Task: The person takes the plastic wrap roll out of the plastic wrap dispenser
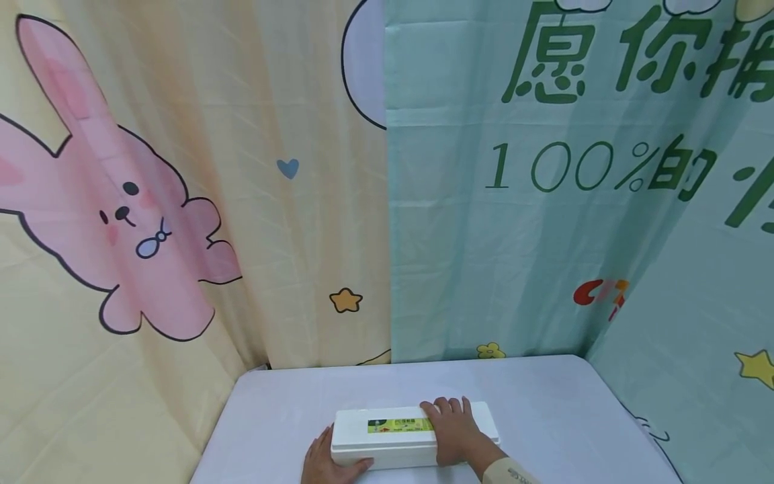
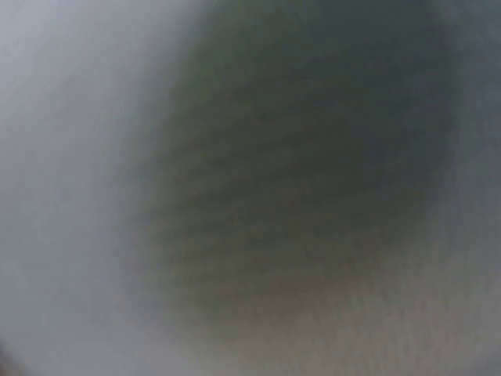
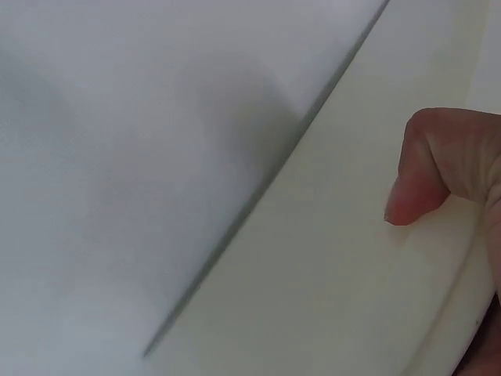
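A long white lidded box (image 1: 393,458) lies on the table, with a yellow-green label (image 1: 396,425) on its lid (image 1: 351,438). My left hand (image 1: 328,462) holds the box's left end, thumb along the lower front and fingers at the side. Over the right half of the lid, my right hand (image 1: 452,430) grips the box from above, its fingers reaching toward the far edge. In the right wrist view, the bent thumb (image 3: 442,157) presses on the white front wall (image 3: 313,258). The left wrist view is too blurred to make out the hand.
The white table (image 1: 290,396) has rounded far corners. Behind it hang a cream curtain (image 1: 314,235) with a pink rabbit (image 1: 145,269) and a mint-green curtain (image 1: 447,269) with green lettering. Table surface surrounds the box on both sides.
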The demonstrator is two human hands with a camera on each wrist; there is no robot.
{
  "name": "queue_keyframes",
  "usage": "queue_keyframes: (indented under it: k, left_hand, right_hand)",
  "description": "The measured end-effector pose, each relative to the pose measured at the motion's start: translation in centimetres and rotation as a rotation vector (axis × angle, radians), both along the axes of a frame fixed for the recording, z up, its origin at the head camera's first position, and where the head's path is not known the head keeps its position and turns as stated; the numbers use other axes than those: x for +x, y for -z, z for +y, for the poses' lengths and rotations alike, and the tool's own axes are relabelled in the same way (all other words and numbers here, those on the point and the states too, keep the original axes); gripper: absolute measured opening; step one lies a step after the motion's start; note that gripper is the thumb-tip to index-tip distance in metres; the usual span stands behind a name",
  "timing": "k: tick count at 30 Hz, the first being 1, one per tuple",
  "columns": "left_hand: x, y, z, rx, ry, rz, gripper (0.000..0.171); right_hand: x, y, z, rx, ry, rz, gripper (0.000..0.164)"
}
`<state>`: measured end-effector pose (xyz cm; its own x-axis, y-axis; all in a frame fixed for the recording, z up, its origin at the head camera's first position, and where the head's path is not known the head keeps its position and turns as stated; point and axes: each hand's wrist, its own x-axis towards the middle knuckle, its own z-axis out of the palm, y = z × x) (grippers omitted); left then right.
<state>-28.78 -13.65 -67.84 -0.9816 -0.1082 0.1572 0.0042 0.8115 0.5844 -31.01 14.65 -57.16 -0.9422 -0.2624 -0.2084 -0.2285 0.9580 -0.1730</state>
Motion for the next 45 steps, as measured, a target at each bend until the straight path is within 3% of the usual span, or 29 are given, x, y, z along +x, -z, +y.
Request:
queue_keyframes:
  k: [9,16,22,29,35,42,45]
  left_hand:
    - [0.0,0.2,-0.4,-0.015,0.028,-0.007,0.121]
    - [0.0,0.4,0.0,-0.013,0.016,0.023,0.116]
    - [0.1,0.1,0.1,-0.016,0.031,0.020,0.113]
    - [0.1,0.4,-0.2,-0.011,0.018,0.056,0.111]
    - [-0.1,0.8,-0.3,-0.039,0.015,0.107,0.111]
    - [-0.2,0.4,-0.1,0.002,0.005,0.012,0.117]
    - [-0.3,0.2,0.0,-0.011,0.008,0.004,0.118]
  right_hand:
    - [-0.7,-1.3,0.1,-0.031,0.005,-0.120,0.096]
    - [-1.7,-1.9,1.4,-0.069,-0.048,-0.143,0.094]
    - [-1.6,-2.8,1.9,-0.105,-0.061,-0.170,0.091]
    - [-1.9,-2.8,2.3,-0.140,-0.124,-0.055,0.096]
    - [-2.1,-2.3,2.8,-0.129,-0.125,0.097,0.095]
    - [-1.8,-1.8,3.6,-0.083,-0.054,0.223,0.093]
    - [-1.7,-1.7,4.2,-0.076,-0.016,0.257,0.094]
